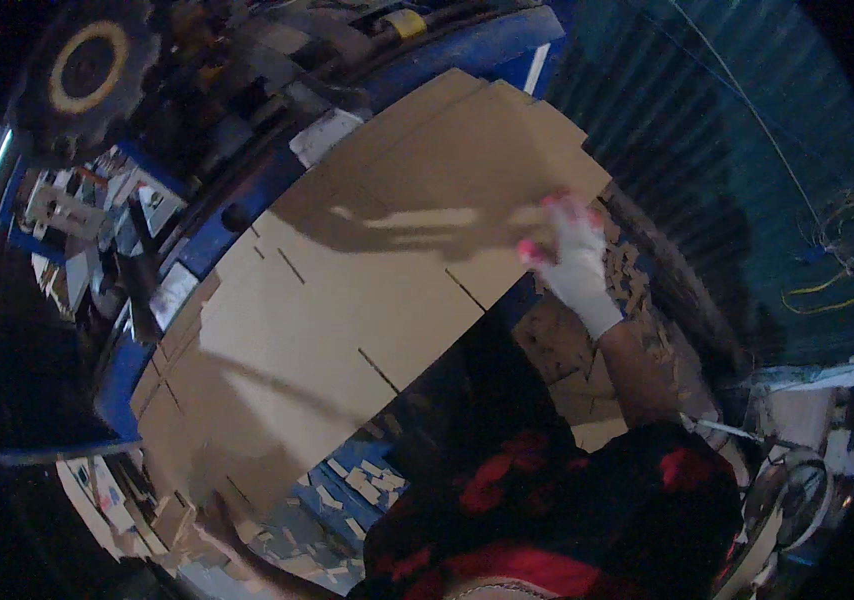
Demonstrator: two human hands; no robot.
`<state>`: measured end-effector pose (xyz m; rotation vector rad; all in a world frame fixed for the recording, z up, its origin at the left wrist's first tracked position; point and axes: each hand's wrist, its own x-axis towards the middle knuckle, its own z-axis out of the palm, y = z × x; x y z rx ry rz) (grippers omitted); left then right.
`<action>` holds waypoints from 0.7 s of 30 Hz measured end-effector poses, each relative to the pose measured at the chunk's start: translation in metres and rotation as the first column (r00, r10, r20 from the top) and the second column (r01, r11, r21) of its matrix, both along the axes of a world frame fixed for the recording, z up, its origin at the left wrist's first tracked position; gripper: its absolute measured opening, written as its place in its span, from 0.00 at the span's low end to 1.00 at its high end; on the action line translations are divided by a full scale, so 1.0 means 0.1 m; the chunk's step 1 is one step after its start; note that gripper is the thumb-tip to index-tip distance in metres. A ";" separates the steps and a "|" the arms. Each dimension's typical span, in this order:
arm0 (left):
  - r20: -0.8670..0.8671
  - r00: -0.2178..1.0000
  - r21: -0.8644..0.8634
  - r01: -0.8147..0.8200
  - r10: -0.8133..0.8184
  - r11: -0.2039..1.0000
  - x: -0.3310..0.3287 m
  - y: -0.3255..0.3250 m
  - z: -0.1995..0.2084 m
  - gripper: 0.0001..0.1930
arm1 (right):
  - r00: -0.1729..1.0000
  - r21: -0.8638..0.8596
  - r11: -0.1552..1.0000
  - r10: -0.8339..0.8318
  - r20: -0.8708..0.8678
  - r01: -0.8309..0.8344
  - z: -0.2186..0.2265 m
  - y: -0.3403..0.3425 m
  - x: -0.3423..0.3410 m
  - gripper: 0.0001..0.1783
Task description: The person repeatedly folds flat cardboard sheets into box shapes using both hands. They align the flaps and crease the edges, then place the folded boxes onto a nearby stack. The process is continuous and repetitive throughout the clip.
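Fingers (553, 203) of the right hand (579, 265), gloved in white with pink tips, stand parted over the right end of one broad cardboard sheet (347, 290); contact I cannot tell. Two long dark slots (379, 370) cut in from the sheet's near edge. Along its far edge I see one blue frame (502, 42); between near edge and wearer is a gap, with many cardboard scraps (372, 480) below. The left hand (212, 518), dim, is at the sheet's lower-left end; its grip I cannot make out.
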<state>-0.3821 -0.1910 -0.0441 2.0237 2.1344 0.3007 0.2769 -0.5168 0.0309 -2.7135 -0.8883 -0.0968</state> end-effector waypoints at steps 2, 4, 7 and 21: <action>-0.196 0.981 -0.020 -0.004 0.000 1.000 0.18 0.09 0.04 0.34 | 0.913 0.474 0.847 -0.365 0.184 0.243 -0.46 -0.24 0.32 0.52; -0.032 0.997 0.087 0.076 -0.073 0.993 0.17 0.14 0.01 0.35 | 0.855 0.755 0.401 -0.214 -0.473 0.519 -0.63 -0.25 0.54 0.49; -0.190 0.975 0.113 0.133 -0.110 0.985 -0.07 0.28 -0.10 0.38 | 0.758 0.809 0.305 0.296 -0.582 0.502 -0.73 -0.36 0.69 0.48; 0.883 0.456 0.017 0.212 -0.115 0.977 1.03 -0.95 1.23 0.35 | 0.467 0.163 0.448 0.877 0.110 -0.879 0.23 0.65 -1.05 0.35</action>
